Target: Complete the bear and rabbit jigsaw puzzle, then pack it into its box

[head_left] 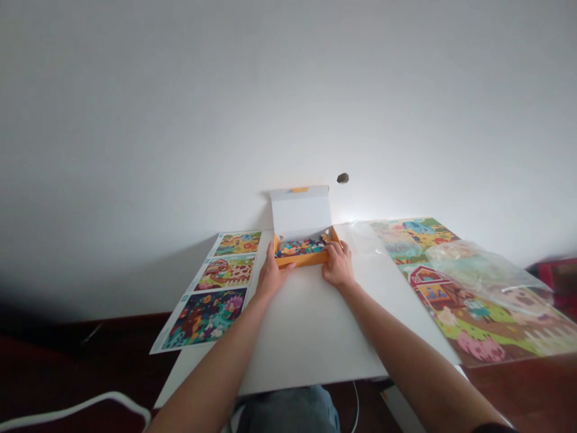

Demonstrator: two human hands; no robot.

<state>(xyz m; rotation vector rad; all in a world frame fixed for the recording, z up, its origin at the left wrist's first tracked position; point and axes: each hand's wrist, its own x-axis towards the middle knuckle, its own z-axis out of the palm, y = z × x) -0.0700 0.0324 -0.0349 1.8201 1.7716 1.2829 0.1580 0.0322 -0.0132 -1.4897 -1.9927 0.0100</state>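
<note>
An orange cardboard box (303, 261) stands on the white table, its white-lined lid raised toward the wall. Colourful jigsaw puzzle pieces (300, 246) fill its bottom. My left hand (273, 273) grips the box's left front corner, thumb along the front wall. At the right front corner, my right hand (338, 263) has its fingers curled over the rim. Whether any piece is between those fingers is hidden.
A sheet with three printed pictures (225, 270) lies at the table's left. On the right are two farm and animal picture boards (469, 313), partly under a clear plastic bag (482, 270). More clear plastic (365, 237) lies behind my right hand. The wall (288, 108) rises behind the table.
</note>
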